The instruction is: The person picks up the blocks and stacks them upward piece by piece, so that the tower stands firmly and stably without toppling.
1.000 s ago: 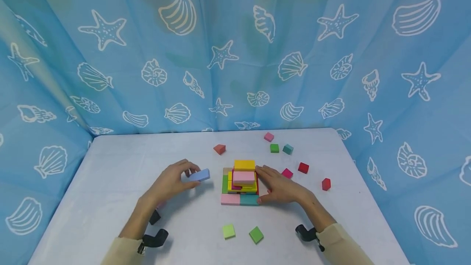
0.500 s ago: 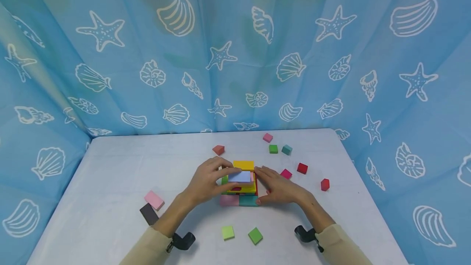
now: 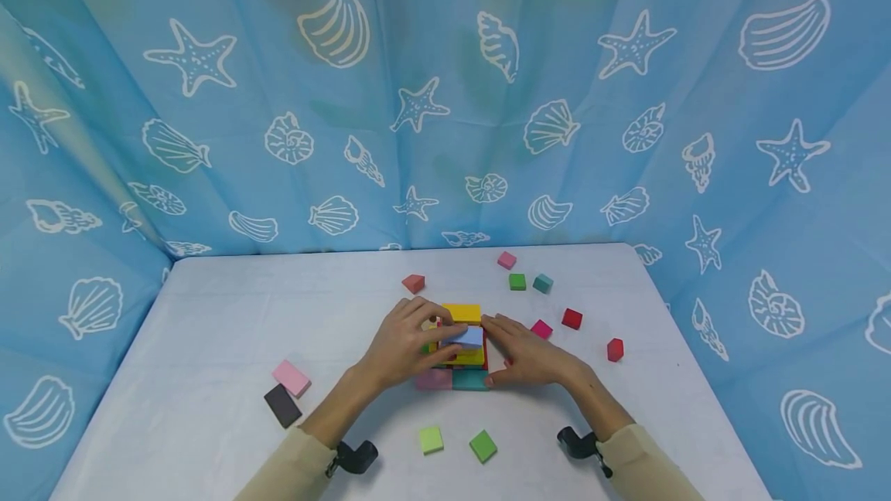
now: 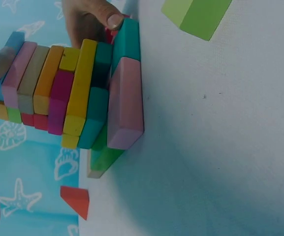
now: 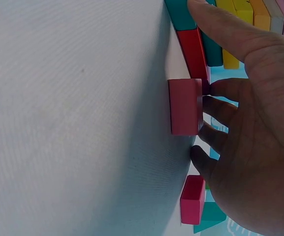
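Blue block: the blue block (image 3: 473, 337) lies on top of the stack (image 4: 65, 93), its nine o'clock end lost behind fingers; beneath it a pink layer shows from the left wrist.
Left hand: the left hand (image 3: 404, 337) is on the stack's nine o'clock side, thumb and finger pinching the blue block, parted only by its width; its own wrist view crops away most of it.
Right hand: at three o'clock, the right hand (image 3: 525, 350) has its fingers loosely spread, gripping nothing I can make out, thumb tip against the teal base block (image 3: 470, 380).
Reddish block: the reddish block (image 5: 185, 105) is by those fingers; from above just a sliver peeks out, and I can't tell whether they touch it.
Stack's hidden sides: the left hand covers much of the nine o'clock face from above; behind the blue block, toward twelve, a yellow block (image 3: 462, 313) shows its top, its lower part blocked.
Desk: on the desk (image 3: 209, 315), a pink block (image 3: 291, 378) and a charcoal block (image 3: 282, 406) lie between eight and nine, two green blocks (image 3: 483, 446) around six, an orange-red block (image 3: 414, 283) at eleven.
Curtain: the shell-print curtain (image 3: 452, 145) at twelve runs out of sight above.
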`<state>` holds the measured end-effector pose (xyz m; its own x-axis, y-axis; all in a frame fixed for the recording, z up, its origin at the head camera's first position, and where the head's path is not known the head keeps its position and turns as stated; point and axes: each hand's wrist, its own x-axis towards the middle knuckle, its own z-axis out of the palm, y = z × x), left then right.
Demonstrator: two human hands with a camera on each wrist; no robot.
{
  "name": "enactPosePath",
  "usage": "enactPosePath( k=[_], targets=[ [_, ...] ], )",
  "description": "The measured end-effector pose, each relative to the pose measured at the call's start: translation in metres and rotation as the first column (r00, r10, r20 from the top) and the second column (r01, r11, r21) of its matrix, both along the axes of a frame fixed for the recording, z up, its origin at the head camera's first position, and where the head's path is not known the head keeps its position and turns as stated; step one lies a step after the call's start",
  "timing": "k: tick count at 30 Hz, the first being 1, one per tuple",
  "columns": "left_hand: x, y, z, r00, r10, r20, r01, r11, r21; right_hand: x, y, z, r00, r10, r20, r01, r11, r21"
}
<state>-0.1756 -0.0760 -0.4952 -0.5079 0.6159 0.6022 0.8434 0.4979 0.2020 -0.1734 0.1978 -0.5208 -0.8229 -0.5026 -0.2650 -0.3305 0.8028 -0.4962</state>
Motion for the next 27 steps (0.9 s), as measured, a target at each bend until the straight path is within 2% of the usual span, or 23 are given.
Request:
enactPosePath(
  k=[7, 18, 24, 27],
  targets=[
    [-0.0008, 0.0016, -0.0023, 0.999, 0.038, -0.023, -0.038, 0.999, -0.006, -0.0007, 0.0003, -0.0016, 1.0, 0.003, -0.012, -0.003, 1.0, 0.011],
    [0.0004, 0.0026, -0.0002, 0.998, 0.068, 0.003, -0.068, 0.998, 0.015, -0.0009, 0.0014, -0.0022, 1.0, 0.001, -0.006, -0.001, 1.0, 0.011],
    [0.0003, 0.0014, -0.0014, 0.998, 0.043, 0.041, -0.046, 0.996, 0.07, -0.001, 0.0018, -0.0019, 1.0, 0.005, -0.011, -0.005, 1.0, 0.013],
    [0.0055, -0.0023, 0.0, 0.989, -0.033, 0.145, 0.017, 0.994, 0.112, -0.0002, 0.0018, -0.0023, 1.0, 0.002, -0.006, -0.002, 1.0, 0.009]
  ],
)
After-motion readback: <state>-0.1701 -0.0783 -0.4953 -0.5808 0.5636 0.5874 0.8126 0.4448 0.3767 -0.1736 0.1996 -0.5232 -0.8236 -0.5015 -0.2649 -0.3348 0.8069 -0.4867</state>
